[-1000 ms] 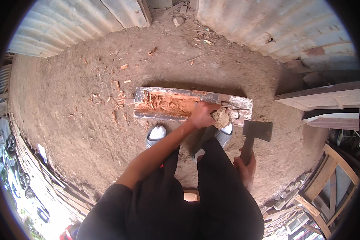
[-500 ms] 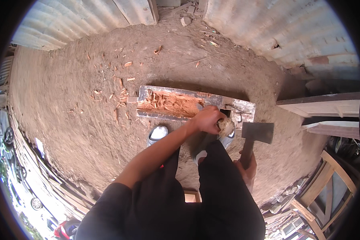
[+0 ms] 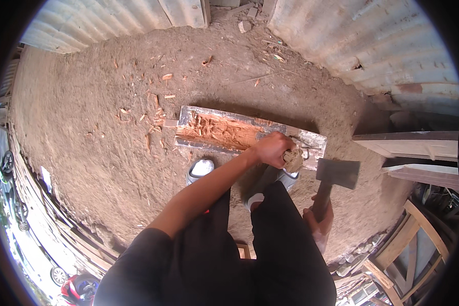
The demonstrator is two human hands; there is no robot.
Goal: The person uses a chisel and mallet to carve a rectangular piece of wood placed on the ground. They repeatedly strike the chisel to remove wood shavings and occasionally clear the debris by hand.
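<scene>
Here's the left hand, just right of centre, fingers wrapped tight around a hand tool whose pale, frayed end pokes out at the lower right of the fist. And it's right over the long wooden block, lying slightly aslant across the middle of the frame, its reddish hollow littered with shavings! Over to the right hand, lower right of centre: clamped around the handle of a hatchet-like tool, its flat, dark, squarish head up near the block's right end, apart from the frayed end. Wood chips scatter over the dirt ground left of the block, and two shod feet sit just below it. Corrugated sheets line the top of the frame.
</scene>
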